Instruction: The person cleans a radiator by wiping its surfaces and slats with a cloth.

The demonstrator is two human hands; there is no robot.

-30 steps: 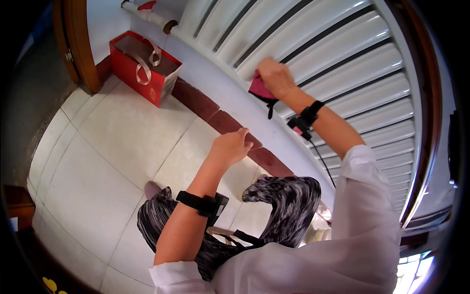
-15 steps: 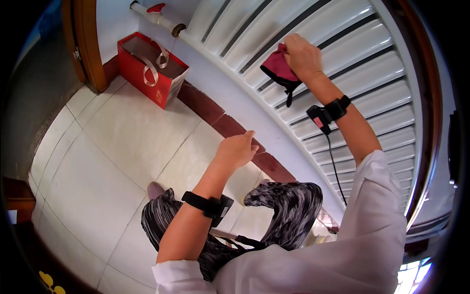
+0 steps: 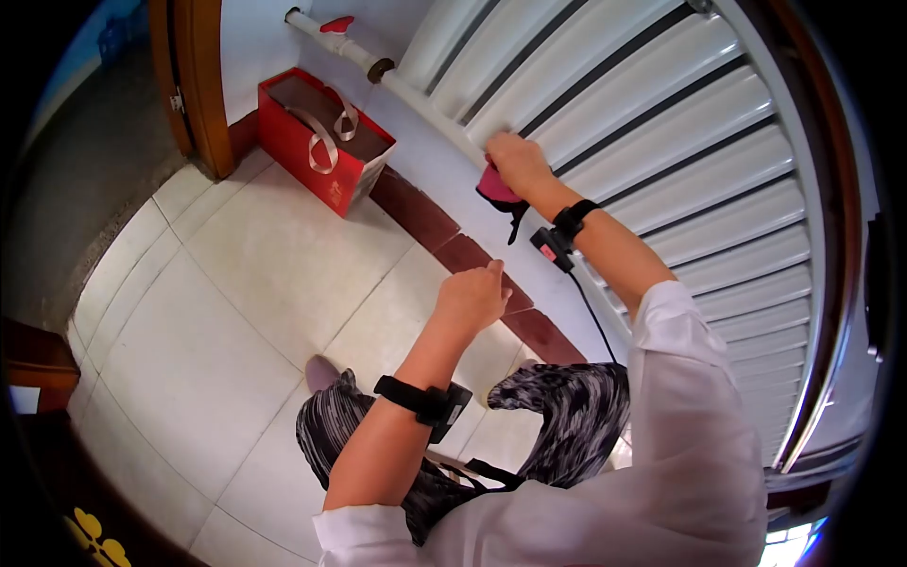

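My right hand (image 3: pixel 520 168) is closed on a dark pink cloth (image 3: pixel 497 185) with black edging and a dangling black strap. Its full shape is bunched up and partly hidden by the fingers. The hand is at the lower edge of a white slatted radiator (image 3: pixel 661 151); whether the cloth touches the slats I cannot tell. My left hand (image 3: pixel 472 298) hangs over the floor by the dark red skirting, fingers loosely bent and apart, with nothing seen in it. Both wrists wear black straps with small boxes.
A red gift bag (image 3: pixel 316 156) with ribbon handles stands against the wall. Above it runs a white pipe (image 3: pixel 354 55) with a red valve handle. A wooden door frame (image 3: pixel 198 94) is at the left. A cable (image 3: pixel 597 321) trails from the right wrist box.
My right hand has moved down and left with the cloth, from the middle of the slats to the radiator's lower edge. The view has shifted slightly; my left hand keeps its pose.
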